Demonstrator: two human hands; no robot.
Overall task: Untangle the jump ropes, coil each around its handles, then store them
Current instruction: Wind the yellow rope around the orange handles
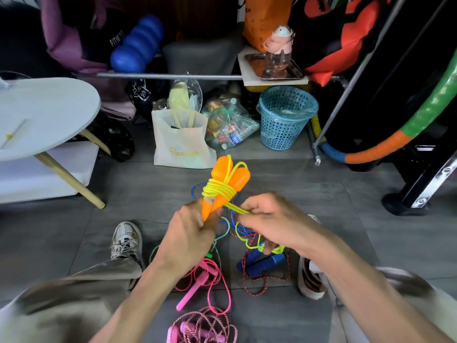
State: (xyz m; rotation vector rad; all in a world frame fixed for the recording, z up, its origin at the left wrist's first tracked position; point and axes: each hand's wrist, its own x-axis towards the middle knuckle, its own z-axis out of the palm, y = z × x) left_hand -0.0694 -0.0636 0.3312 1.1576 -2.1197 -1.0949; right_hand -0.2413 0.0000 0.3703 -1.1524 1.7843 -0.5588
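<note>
Your left hand (190, 233) grips the narrow ends of the two orange plastic jump-rope handles (223, 184), its fingers curled round them, and holds them up in front of the white paper shopping bag (183, 144) that stands on the grey tiled floor (321, 194). The thin yellow-green plastic cord (220, 190) is already wound several turns about the middle of the handles, and your right hand (269, 219) pinches the free strands just beside the coil, fingertips pressed together on them. Expect the whole thing to be light; the handles look hard and smooth, so they may slip against each other unless you keep them squeezed as a pair. The cord looks springy and slick, likely to loosen the moment tension drops, so hold it close to the coil and keep it taut while you wind. Its loose tail (247, 240) hangs nearer you than the bag, over the pile on the floor: the blue foam-handled rope (262, 263), the pink plastic-handled rope (197, 285) and a red speckled cord (267, 280). Mind it does not snag there.
</note>
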